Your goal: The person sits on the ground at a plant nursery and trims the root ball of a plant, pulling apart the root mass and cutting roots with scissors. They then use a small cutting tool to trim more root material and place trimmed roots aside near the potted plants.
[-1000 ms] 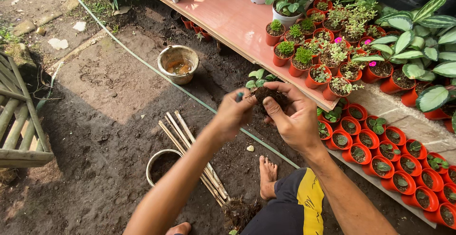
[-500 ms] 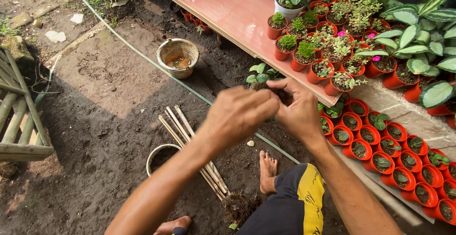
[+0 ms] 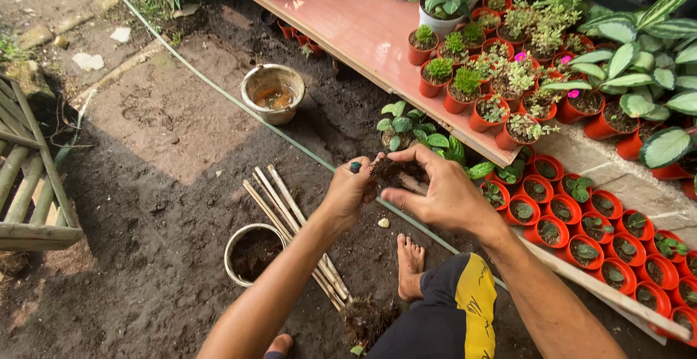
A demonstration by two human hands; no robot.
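The long pink bench runs across the top, and everything is placed from it. On its far end stand crowded small red pots of succulents beside broad-leaved green plants; below its edge, rows of red seedling pots line the ground. On the dark soil before the bench lie a muddy bucket of brown water, a bundle of bamboo sticks, a soil-filled pail and a green hose.

Just in front of the bench edge, the right hand cups a clump of roots and soil, fingers curled around it. The left hand pinches at the clump and grips a small green-tipped tool.

Compared with half a second ago, the hands have drawn apart, exposing the clump.

The hands hide much of the clump; the tool's shape is unclear.
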